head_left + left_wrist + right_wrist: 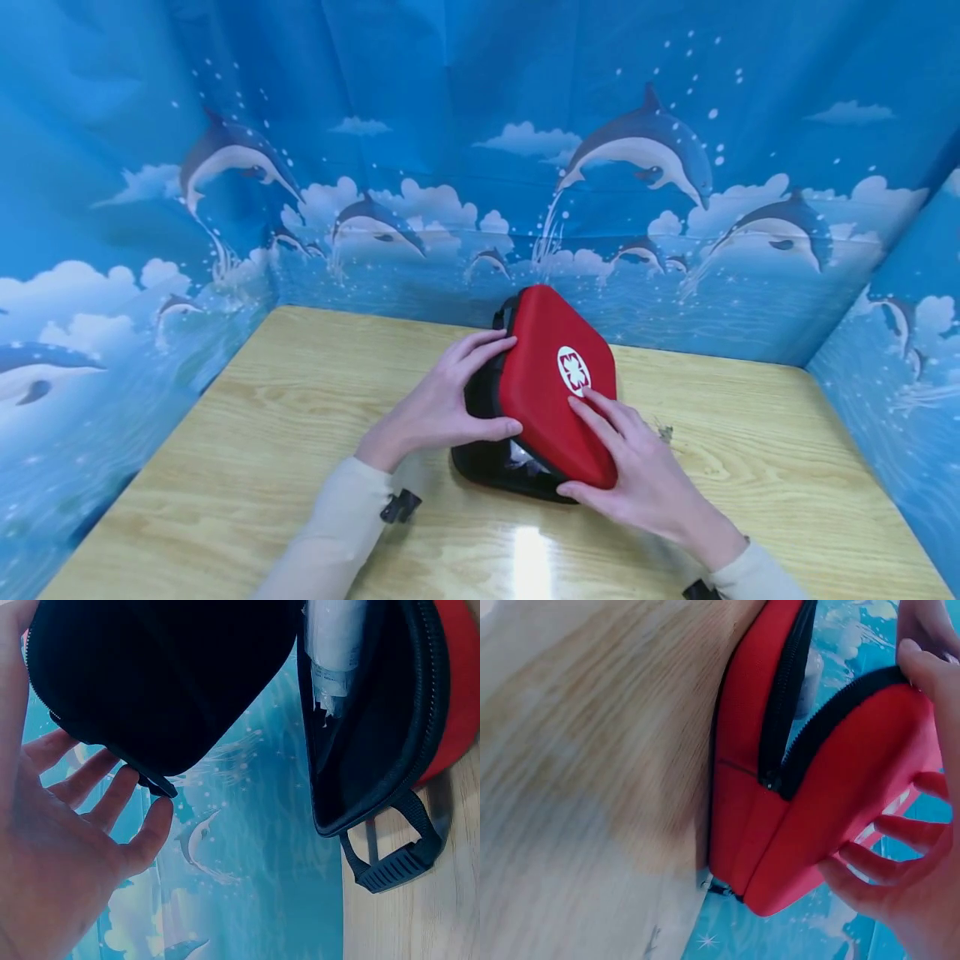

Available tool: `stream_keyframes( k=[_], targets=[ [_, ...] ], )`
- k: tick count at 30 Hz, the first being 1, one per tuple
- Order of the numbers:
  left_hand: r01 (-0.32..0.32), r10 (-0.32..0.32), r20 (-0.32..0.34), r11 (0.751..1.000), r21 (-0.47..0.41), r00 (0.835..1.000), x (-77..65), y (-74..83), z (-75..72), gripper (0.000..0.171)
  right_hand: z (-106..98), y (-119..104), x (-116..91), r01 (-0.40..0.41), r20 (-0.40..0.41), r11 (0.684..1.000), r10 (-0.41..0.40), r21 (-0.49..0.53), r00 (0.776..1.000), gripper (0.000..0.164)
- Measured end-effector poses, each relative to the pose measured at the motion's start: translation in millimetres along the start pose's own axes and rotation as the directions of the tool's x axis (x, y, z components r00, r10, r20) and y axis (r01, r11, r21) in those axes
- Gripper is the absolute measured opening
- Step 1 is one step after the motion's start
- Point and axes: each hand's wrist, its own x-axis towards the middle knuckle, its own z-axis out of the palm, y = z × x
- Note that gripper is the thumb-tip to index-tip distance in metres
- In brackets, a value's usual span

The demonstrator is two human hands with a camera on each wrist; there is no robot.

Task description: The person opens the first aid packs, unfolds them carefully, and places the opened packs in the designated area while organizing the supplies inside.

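Observation:
A red first-aid case (536, 367) with a white cross emblem stands partly unzipped, its lid raised and tilted over the black-lined base (487, 467). My left hand (450, 400) holds the lid's left side, thumb at the near corner and fingers on the far part of the rim. On the lid's right side, my right hand (637, 467) lays its fingers on the red top by the emblem, thumb at the near edge. Through the gap in the left wrist view shows a white roll in clear wrapping (334, 645).
The case rests on a wood-grain table (360, 358). A black carry handle (397, 862) sticks out from the base. Behind the table hangs a blue dolphin-print curtain (450, 125), which also covers both sides. Light glares off the table (300, 492) in front.

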Motion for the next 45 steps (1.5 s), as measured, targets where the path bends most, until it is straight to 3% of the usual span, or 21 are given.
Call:
stream_keyframes(
  k=[7,18,27,32,34,36,39,42,45],
  targets=[
    [0.025,-0.025,0.004,1.000,-0.013,1.000,-1.0,-2.3,-0.9,0.091,3,-6,10,0.060,-0.060,0.993,-0.066,-0.101,0.996,0.110],
    [0.082,-0.082,0.003,0.997,-0.002,0.997,0.9,-11.5,-0.9,0.088,5,-13,39,0.105,-0.036,0.984,-0.111,-0.144,0.993,0.100],
    [0.062,-0.062,0.005,0.997,-0.039,0.998,-2.5,-19.8,-3.5,0.090,11,-15,40,0.145,-0.103,0.951,-0.178,-0.272,0.979,0.096],
    [0.107,-0.109,-0.026,0.992,-0.072,0.994,-14.1,-31.9,-10.9,0.088,7,-16,38,0.156,-0.115,0.948,-0.194,-0.278,0.974,0.099],
    [0.164,-0.165,-0.012,0.986,-0.036,0.986,-19.4,-38.1,-12.8,0.086,4,-16,38,0.150,-0.122,0.951,-0.189,-0.270,0.974,0.099],
    [0.222,-0.223,0.049,0.975,0.024,0.974,-24.9,-44.6,-12.2,0.086,0,-16,38,0.141,-0.131,0.955,-0.180,-0.261,0.975,0.099],
    [0.285,-0.308,0.179,0.948,0.140,0.935,-32.9,-53.5,-7.4,0.095,-6,-16,36,0.118,-0.135,0.966,-0.152,-0.231,0.979,0.100],
    [0.295,-0.348,0.272,0.930,0.218,0.897,-37.8,-60.3,0.1,0.107,-13,-15,34,0.089,-0.121,0.979,-0.113,-0.184,0.986,0.101],
    [0.302,-0.373,0.282,0.916,0.264,0.884,-39.4,-62.8,5.6,0.114,-18,-14,33,0.066,-0.111,0.987,-0.082,-0.144,0.990,0.103]
  ],
)
